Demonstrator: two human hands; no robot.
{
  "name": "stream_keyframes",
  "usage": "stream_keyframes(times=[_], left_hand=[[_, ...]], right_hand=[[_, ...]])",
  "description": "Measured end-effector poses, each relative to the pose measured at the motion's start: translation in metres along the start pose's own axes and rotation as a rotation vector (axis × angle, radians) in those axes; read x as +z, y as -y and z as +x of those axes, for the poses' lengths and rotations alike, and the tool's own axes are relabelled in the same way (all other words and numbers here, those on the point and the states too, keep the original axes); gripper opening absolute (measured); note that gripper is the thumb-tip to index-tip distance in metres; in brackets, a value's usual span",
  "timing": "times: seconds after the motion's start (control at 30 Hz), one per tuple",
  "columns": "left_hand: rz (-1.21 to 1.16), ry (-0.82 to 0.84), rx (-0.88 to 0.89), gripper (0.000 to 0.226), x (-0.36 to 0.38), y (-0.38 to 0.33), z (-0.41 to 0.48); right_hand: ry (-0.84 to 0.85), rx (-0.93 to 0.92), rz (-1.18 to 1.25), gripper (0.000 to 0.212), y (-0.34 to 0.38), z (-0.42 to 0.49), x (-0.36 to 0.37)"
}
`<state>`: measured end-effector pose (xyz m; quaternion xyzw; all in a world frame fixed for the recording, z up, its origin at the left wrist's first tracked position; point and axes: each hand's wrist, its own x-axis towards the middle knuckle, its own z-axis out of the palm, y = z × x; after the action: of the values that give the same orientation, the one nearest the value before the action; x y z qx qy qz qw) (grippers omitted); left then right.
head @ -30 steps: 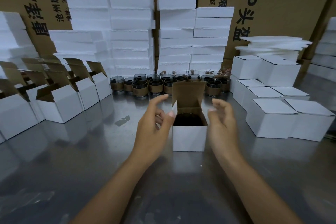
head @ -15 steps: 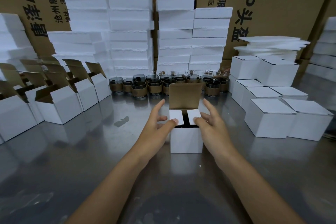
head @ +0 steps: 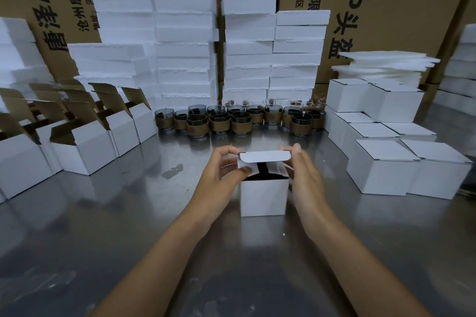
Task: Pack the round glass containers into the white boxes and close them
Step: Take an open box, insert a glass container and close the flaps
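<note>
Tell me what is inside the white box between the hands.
In the box, only darkness shows through the gap below the partly closed lid. The lid and side flaps cover the rest, so its contents cannot be seen.

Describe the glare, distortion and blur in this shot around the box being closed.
Head view: the wide lens tilts the foam stacks outward near the edges; the steel table mirrors the open boxes softly, without harsh glare; the white box, left hand and right hand are sharp; the far-right edge is blurred; the box's inside is too dark to read.
</note>
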<state>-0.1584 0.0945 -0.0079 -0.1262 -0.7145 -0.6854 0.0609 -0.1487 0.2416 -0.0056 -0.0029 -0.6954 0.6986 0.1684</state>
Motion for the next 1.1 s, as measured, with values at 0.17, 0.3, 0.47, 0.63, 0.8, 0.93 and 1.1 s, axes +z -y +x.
stream_keyframes(times=[0.17,0.3,0.47,0.63,0.8,0.93,1.1], left_hand=[[-0.065,0.016,-0.017,0.022,0.0,-0.001,0.0],[-0.113,-0.004,-0.064,0.01,0.0,0.0,0.001],[-0.133,-0.013,-0.038,0.043,-0.001,0.0,-0.001],[-0.134,-0.009,-0.048,0.015,-0.004,0.005,0.002],[-0.185,-0.015,-0.076,0.009,-0.007,0.006,0.004],[-0.188,-0.03,-0.09,0.022,-0.006,0.007,0.006],[-0.109,-0.063,-0.033,0.018,-0.002,0.002,0.003]], right_hand=[[0.065,-0.059,-0.019,0.041,0.004,-0.003,-0.002],[0.07,-0.144,-0.058,0.02,-0.001,-0.002,-0.003],[0.168,-0.256,-0.151,0.033,-0.007,-0.004,-0.003],[0.176,-0.292,-0.195,0.034,-0.014,-0.003,-0.002],[0.192,-0.269,-0.199,0.023,-0.018,-0.005,-0.004],[0.174,-0.207,-0.135,0.02,-0.016,-0.001,-0.001],[0.166,-0.243,-0.169,0.027,-0.017,-0.003,0.0]])
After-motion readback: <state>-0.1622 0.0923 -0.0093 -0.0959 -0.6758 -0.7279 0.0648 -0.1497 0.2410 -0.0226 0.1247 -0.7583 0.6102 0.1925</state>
